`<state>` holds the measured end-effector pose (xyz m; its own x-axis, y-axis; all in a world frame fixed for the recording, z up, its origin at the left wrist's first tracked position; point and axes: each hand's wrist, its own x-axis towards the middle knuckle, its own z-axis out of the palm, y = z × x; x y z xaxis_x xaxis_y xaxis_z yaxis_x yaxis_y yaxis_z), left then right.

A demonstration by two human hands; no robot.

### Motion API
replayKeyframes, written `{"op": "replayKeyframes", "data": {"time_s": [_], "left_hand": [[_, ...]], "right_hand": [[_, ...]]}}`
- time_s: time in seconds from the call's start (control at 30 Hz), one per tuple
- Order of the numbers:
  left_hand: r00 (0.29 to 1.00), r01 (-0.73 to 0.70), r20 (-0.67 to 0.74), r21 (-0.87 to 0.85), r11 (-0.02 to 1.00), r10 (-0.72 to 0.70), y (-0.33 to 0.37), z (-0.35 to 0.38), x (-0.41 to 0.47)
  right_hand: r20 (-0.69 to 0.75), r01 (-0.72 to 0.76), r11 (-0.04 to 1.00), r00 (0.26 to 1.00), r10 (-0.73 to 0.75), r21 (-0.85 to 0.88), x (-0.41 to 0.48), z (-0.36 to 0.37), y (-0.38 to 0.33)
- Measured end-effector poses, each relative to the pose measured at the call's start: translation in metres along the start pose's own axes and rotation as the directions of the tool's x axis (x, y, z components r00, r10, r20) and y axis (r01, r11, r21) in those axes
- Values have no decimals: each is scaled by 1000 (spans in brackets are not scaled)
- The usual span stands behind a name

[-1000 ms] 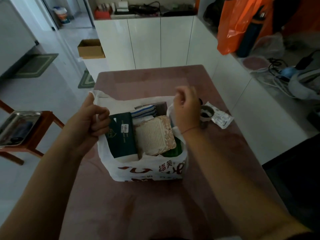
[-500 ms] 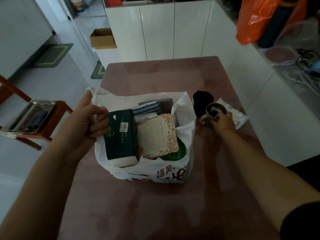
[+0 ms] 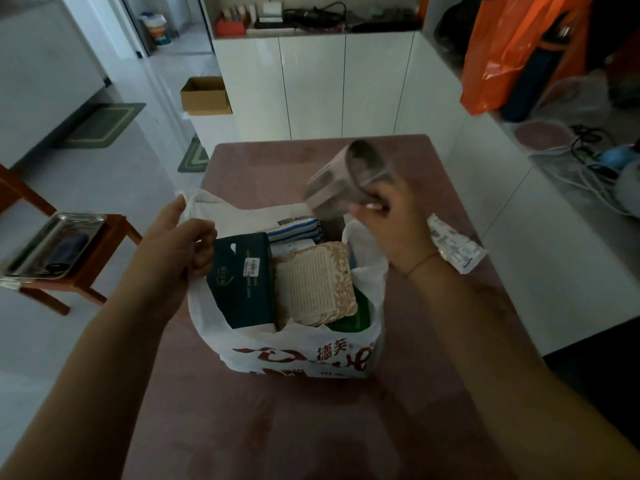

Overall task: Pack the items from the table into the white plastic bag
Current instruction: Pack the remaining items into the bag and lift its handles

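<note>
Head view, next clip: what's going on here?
A person is packing a white plastic bag that stands on a pinkish table. The left hand grips the bag's left handle and holds it open. The right hand holds a tilted cup in the air above the bag's far right corner. A dark green box, a patterned pack and a striped cloth are already inside. A clear-wrapped packet lies on the table to the right.

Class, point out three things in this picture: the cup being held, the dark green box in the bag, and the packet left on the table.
cup (image 3: 341, 183), head view, on its side wall.
green box (image 3: 242, 282), head view, on its top face.
packet (image 3: 455, 247), head view, on its middle.
</note>
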<state>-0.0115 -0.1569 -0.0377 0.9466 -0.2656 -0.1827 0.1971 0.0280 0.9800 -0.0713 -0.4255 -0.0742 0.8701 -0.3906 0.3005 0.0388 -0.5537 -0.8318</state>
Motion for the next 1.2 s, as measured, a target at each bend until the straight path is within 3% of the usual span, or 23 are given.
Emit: {"op": "replayKeyframes", "data": {"time_s": [0.07,0.1,0.13,0.17,0.23,0.27,0.33,0.4,0.43,0.53,0.6,0.63,0.7,0.77,0.87,0.93,1.0,1.07,1.13,1.2], "left_hand": [[989,6,-150,139,990,15,-2,1,0],[961,-16,-261,270,963,89,-5,2,0],[901,-69,-358,439,896,245,-8,5,-2],[807,-160,-370,613,774,460,-8,10,-7],[630,-391,-112,810,438,769,-7,26,-14],[612,-496,89,817,294,785,-9,35,-14],[688,-614,426,773,159,587,-18,54,-7],[779,-600,528,785,156,339,-32,71,3],[806,-574,514,800,174,294,-38,76,9],[796,-565,466,802,197,386,-46,83,22],[779,-584,482,791,182,401,-47,84,28],[782,-585,488,789,188,388,-48,83,29],[798,-571,482,796,200,360,-50,82,31],[811,-554,466,807,207,352,-51,79,33],[826,-536,438,805,253,355,-49,76,33],[818,-545,435,795,265,377,-46,77,32],[811,-555,436,785,276,390,-43,77,30],[809,-557,430,778,290,401,-42,79,30],[822,-542,409,776,323,397,-42,81,30],[833,-533,407,771,348,374,-44,85,32]], "right_hand": [[225,-57,996,972,72,-71,-10,23,-9],[271,-65,991,958,96,-121,-15,31,-8],[277,-60,986,955,102,-155,-20,35,-6],[260,-49,984,961,94,-174,-23,37,-4],[214,-23,981,975,65,-191,-25,36,-3],[203,-5,981,978,45,-194,-24,35,-5],[214,33,980,977,11,-198,-23,35,-8],[234,43,978,972,5,-202,-23,35,-11],[245,44,979,969,6,-200,-23,34,-10],[294,36,992,956,0,-117,-24,25,-6],[332,-61,997,942,45,38,-25,15,-2],[358,-109,994,929,91,31,-25,9,2],[424,-124,963,879,219,-239,-23,-1,13],[491,-41,847,799,347,-531,-24,-6,20],[560,29,754,689,461,-657,-27,-6,22],[550,85,709,697,460,-700,-25,-7,23],[514,74,726,755,407,-683,-21,-15,24],[410,-88,825,835,366,-558,-18,-26,26],[275,-335,937,895,350,-103,-15,-39,26],[270,-444,795,894,358,413,-10,-49,24]]}}
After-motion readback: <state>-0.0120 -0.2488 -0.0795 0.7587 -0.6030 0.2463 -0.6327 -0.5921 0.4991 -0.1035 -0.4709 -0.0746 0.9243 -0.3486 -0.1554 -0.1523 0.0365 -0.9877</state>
